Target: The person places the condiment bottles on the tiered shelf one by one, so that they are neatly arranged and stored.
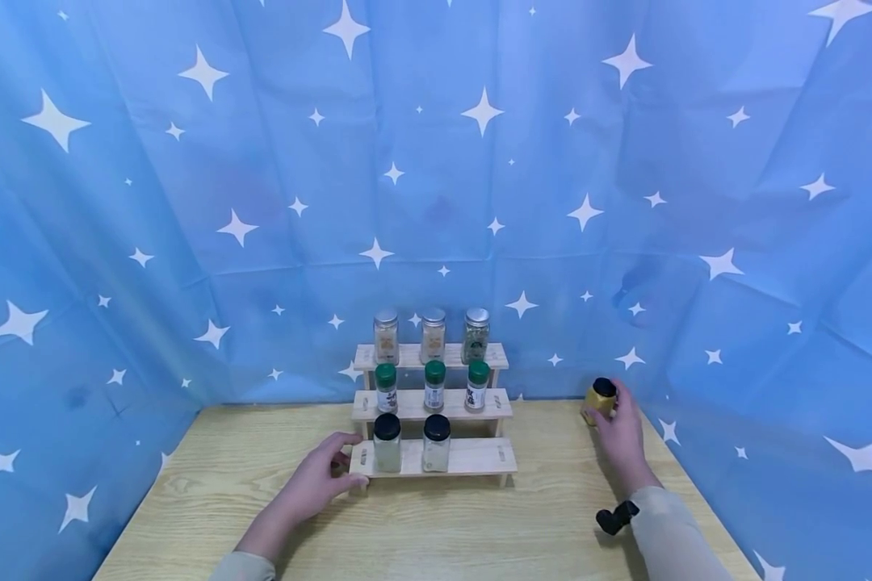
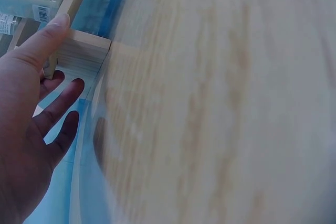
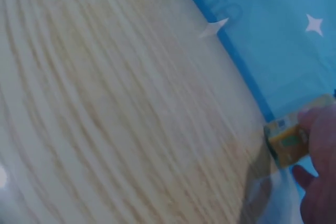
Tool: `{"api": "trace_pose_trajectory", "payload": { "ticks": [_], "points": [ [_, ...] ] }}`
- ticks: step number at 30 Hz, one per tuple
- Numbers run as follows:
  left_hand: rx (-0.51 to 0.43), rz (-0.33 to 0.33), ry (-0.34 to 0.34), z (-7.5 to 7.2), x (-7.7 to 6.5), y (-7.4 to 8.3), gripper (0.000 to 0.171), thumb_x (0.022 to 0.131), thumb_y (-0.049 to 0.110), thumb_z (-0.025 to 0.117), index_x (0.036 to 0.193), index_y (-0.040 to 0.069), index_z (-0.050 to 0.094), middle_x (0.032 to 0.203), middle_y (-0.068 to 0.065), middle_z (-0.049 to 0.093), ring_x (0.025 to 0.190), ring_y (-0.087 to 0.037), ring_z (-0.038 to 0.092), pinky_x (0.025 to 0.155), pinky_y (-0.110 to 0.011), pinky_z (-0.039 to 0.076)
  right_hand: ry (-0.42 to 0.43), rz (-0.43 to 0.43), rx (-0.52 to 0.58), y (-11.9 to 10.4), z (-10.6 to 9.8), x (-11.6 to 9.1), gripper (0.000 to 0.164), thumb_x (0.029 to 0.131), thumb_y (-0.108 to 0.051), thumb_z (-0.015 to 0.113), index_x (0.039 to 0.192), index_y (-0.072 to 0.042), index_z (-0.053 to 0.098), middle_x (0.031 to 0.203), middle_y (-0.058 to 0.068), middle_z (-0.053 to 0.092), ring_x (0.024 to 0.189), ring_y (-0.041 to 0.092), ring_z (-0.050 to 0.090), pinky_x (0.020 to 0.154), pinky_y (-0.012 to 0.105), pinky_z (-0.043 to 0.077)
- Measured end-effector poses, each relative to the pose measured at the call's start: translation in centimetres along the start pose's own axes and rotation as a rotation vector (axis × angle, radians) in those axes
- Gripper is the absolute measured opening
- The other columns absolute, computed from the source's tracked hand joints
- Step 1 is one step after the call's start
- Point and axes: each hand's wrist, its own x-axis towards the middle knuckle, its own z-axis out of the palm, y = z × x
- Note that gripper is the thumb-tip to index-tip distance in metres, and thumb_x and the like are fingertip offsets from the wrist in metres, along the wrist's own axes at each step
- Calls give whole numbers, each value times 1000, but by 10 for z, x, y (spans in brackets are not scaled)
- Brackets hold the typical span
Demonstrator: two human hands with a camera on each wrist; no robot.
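A pale wooden three-step spice rack [image 1: 472,458] stands in the middle of the table. My left hand [image 1: 318,482] holds the left end of its lowest step, thumb at the front and index finger behind. In the left wrist view the other fingers of that hand [image 2: 31,98] are spread apart beside the rack's end [image 2: 86,45]. At the far right of the table, my right hand [image 1: 622,429] grips a yellow spice jar with a black lid [image 1: 597,401]. The right wrist view shows the jar's lower part [image 3: 289,142] close to the tabletop; the fingers hide part of it.
Two black-lidded jars [image 1: 387,453] stand on the lowest step. Green-capped bottles [image 1: 434,394] fill the middle step, and silver-lidded jars [image 1: 432,343] the top one. Behind and beside the wooden table [image 1: 211,484] hangs a blue star-patterned curtain [image 1: 436,202].
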Motion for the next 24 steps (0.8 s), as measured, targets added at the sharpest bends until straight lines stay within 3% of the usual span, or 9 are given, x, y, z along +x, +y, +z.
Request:
{"api": "trace_pose_trajectory", "payload": {
  "ticks": [16,24],
  "points": [
    [-1,-7,-3,2,1,-1,73,90,39,93,152,17,62,142,-2,65,110,-17,66,94,-46,60,50,29,-30,-2,2,-7,79,107,2,68,173,-8,25,164,34,41,148,57,44,114,72,45],
    [-8,-25,1,1,1,-1,73,90,39,94,152,17,62,142,-1,65,110,-16,66,95,-44,59,89,32,-12,-18,2,-15,82,107,-1,69,174,-12,25,165,30,42,146,53,48,111,68,50]
  ]
}}
